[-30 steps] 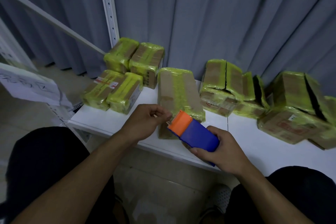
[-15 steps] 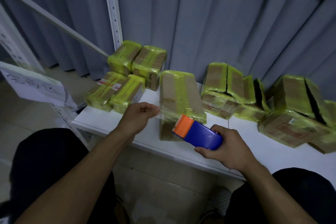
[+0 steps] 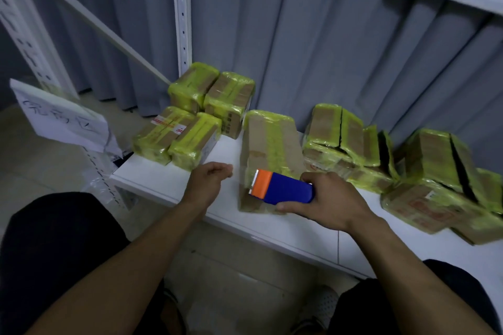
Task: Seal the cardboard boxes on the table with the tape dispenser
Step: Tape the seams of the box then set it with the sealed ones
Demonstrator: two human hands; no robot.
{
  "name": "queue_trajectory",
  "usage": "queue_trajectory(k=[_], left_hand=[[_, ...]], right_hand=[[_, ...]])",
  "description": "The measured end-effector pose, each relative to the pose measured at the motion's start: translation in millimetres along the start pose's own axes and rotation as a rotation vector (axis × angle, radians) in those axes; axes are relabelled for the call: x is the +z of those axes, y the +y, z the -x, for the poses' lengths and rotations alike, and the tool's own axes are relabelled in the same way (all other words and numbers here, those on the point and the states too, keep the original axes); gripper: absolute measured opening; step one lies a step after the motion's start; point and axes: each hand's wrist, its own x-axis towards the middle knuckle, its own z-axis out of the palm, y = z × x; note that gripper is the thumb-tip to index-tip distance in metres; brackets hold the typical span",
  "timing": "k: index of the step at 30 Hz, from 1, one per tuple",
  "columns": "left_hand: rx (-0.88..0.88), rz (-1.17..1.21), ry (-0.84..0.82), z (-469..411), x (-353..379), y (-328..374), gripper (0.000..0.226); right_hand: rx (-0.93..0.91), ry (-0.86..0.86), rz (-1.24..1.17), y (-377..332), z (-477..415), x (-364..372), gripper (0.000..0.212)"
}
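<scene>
The right hand, grip clasping the tape dispenser against the box; left hand beside the box, grip unclear. Next, likely, draw tape across.

Left of the tall box you have a bare strip of table up to four clustered boxes. Right of it more boxes crowd close; behind hangs the curtain.
</scene>
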Motion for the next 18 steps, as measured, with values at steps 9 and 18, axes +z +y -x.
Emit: queue_trajectory(k=[9, 18], left_hand=[[-0.089, 0.154, 0.038, -9, 16, -23, 0.007], [-0.173, 0.173, -0.001, -26, 38, -40, 0.008]], right_hand=[[0.057, -0.076, 0.295, -17, -35, -13, 0.061], [0.161, -0.147, 0.328, -19, -56, -15, 0.072]])
